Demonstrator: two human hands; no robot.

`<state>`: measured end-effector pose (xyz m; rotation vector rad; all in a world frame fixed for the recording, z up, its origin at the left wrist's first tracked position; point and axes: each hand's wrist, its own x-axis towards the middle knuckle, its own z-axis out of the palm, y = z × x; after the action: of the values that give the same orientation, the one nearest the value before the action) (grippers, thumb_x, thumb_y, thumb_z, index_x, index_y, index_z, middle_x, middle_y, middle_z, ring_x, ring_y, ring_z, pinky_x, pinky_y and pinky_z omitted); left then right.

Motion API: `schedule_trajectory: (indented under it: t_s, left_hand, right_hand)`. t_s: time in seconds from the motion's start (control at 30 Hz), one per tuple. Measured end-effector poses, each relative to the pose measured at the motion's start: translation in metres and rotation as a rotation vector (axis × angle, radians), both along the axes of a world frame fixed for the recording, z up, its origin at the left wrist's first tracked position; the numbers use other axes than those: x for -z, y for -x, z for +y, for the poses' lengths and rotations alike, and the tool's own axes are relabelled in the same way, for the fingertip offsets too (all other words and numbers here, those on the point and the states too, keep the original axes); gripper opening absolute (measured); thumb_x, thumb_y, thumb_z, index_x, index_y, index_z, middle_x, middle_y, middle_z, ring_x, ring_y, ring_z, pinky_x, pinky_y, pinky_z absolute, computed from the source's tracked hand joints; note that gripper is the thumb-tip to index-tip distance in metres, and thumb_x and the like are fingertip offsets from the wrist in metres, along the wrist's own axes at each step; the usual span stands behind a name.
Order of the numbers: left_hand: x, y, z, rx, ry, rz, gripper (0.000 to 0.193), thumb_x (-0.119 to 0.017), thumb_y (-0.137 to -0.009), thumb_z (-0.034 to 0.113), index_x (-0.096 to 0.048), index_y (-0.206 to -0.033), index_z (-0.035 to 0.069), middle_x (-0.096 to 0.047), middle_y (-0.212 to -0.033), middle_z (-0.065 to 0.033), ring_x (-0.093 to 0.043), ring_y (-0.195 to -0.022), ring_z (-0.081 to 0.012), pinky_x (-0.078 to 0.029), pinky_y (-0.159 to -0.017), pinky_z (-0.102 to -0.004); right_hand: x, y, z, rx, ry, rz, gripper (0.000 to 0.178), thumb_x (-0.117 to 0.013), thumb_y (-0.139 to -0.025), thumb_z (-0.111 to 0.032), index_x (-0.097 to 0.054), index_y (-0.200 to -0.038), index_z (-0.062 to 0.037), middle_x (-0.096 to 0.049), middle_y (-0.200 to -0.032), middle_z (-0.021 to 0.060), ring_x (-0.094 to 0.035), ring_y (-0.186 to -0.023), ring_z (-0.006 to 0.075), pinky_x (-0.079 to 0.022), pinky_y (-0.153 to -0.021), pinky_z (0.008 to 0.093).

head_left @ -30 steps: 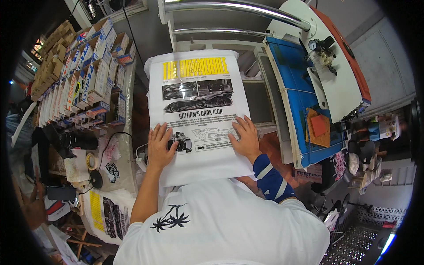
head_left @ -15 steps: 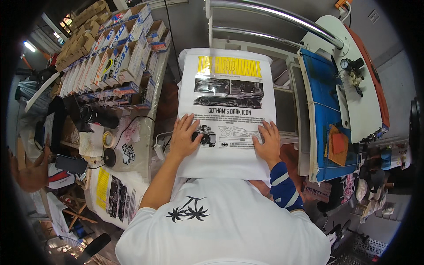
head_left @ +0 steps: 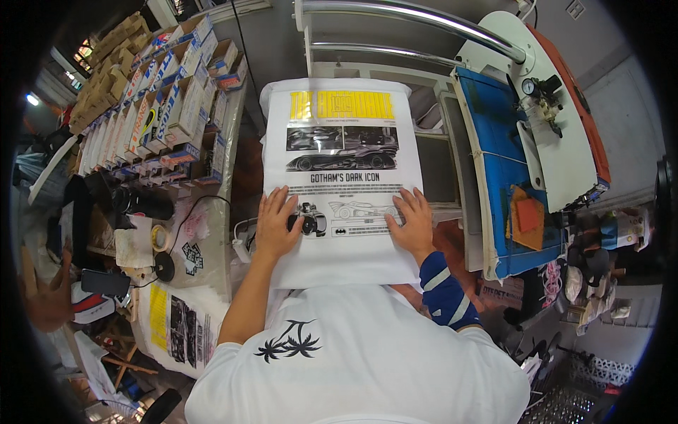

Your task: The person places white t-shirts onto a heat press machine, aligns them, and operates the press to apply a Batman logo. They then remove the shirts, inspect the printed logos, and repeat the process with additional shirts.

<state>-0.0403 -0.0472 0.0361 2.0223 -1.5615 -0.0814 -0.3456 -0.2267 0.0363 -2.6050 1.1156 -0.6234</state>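
Observation:
A white cloth [head_left: 339, 270], apparently a shirt, is spread flat over the platen of a press in front of me. On it lies a glossy printed transfer sheet [head_left: 337, 138] with a yellow heading, dark car pictures and small black text. My left hand [head_left: 276, 222] rests flat on the sheet's lower left edge, its fingers stretched forward. Opposite it, my right hand [head_left: 412, 220] lies flat on the lower right edge with fingers spread. A blue and white sleeve [head_left: 445, 291] covers my right forearm. Neither hand grips anything.
Stacked cardboard boxes [head_left: 166, 106] fill the left table, with a tape roll [head_left: 161, 238] and a phone [head_left: 106, 283] nearer. More printed sheets [head_left: 176, 326] lie lower left. To the right are a blue panel [head_left: 498, 184], an orange pad [head_left: 526, 215] and a pressure gauge [head_left: 528, 87]. Chrome bars [head_left: 424, 25] cross behind.
The whole scene has shifted a little to the left in the view. Both hands remain at about the same places on the sheet, lying flat.

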Motion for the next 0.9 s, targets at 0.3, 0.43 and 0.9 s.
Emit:
schedule_trajectory:
  t_s: [0.3,0.43,0.9]
  left_hand:
    - [-0.006,0.002,-0.005,-0.026,-0.044,0.066,0.051,-0.071,-0.080,0.023,-0.062,-0.127,0.007,-0.050,-0.144,-0.0161,-0.036,-0.142,-0.0344,-0.020,-0.120,-0.0534]
    - [-0.016,-0.015,-0.032,-0.033,-0.162,0.024,0.037,-0.072,-0.074,0.022,-0.067,-0.109,0.012,-0.056,-0.124,-0.0114,-0.043,-0.128,-0.0341,-0.027,-0.110,-0.0570]
    - [0.060,-0.211,-0.246,-0.374,-0.021,1.864,0.045,-0.053,-0.104,0.041,-0.063,-0.121,0.001,-0.069,-0.112,-0.0106,-0.067,-0.098,-0.0231,-0.055,-0.085,-0.0408]
  right_hand:
    - [-0.009,-0.003,-0.003,0.014,-0.075,-0.004,0.041,-0.075,-0.081,-0.029,-0.069,-0.117,-0.0102,-0.057,-0.137,0.0124,-0.041,-0.137,0.0388,-0.034,-0.110,0.0522]
    - [-0.040,-0.022,-0.028,0.065,-0.161,0.118,0.028,-0.075,-0.081,-0.029,-0.070,-0.101,-0.0088,-0.062,-0.122,0.0118,-0.050,-0.123,0.0352,-0.033,-0.108,0.0539]
    - [0.066,-0.112,-0.327,0.344,-1.501,-0.962,0.038,-0.046,-0.105,-0.030,-0.060,-0.126,-0.0008,-0.069,-0.114,0.0146,-0.069,-0.100,0.0273,-0.056,-0.090,0.0384]
